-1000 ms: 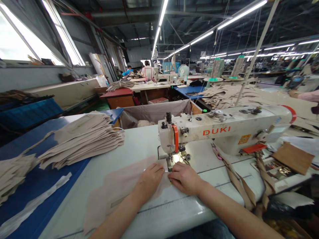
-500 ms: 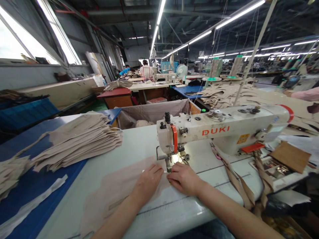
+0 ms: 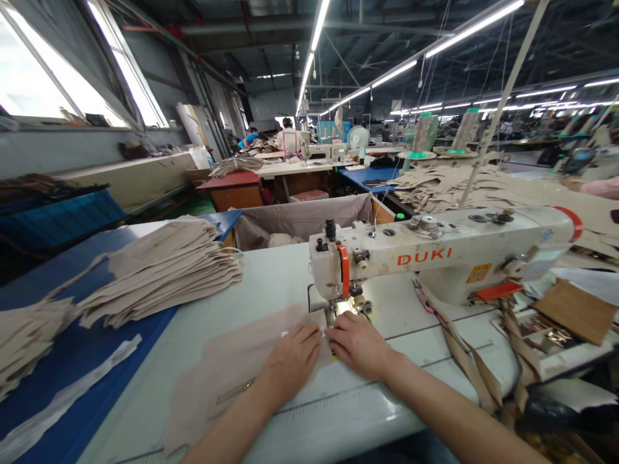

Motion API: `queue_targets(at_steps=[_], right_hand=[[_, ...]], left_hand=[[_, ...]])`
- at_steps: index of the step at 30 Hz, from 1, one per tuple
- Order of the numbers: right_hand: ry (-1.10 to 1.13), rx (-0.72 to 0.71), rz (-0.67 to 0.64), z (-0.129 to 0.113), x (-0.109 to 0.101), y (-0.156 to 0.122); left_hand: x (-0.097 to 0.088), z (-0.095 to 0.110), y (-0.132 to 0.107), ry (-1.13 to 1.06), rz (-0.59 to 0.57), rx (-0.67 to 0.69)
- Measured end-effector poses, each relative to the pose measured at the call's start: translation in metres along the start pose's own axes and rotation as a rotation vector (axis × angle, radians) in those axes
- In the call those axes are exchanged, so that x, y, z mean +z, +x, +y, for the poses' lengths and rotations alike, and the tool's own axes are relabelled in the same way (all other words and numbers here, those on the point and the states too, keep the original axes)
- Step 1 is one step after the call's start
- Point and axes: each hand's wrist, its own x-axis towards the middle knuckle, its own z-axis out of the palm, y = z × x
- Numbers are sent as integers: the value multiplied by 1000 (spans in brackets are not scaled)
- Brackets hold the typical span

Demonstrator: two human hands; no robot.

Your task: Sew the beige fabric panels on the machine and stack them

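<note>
Rest left hand (image 3: 293, 357), fingers together, on sheer beige fabric (image 3: 242, 348) lying flat on pale worktop (image 3: 271, 270). Rest right hand (image 3: 360, 345), fingers bunched, at fabric's right edge, just before needle area (image 3: 344, 306) of sewing machine (image 3: 464, 245). Cannot tell pinching from pressing for either hand. Note stacked beige pieces (image 3: 164, 270) farther left.

From here I see a thin pinkish-beige cloth (image 3: 242, 348) spread flat, running from eight o'clock to two o'clock, where its end lies just beside the lit needle area of a white sewing machine (image 3: 435, 254) lettered DUKI in orange-red. A narrow slot-like strip (image 3: 232, 392) shows toward the cloth's six o'clock edge.
</note>
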Motion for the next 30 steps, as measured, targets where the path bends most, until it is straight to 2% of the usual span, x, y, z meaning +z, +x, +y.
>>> queue_targets(at_steps=[9,14,23,30], right_hand=[[-16,-26,7,-1,-2,-2],[-38,3,12,6,-3,-5],[-74,110,16,16,-3,1],[-98,120,12,18,-2,3]], left_hand=[[6,5,-9,43,-18,43],[11,11,3,79,-27,53],[24,-2,24,-50,0,26],[25,-4,28,-51,4,44]])
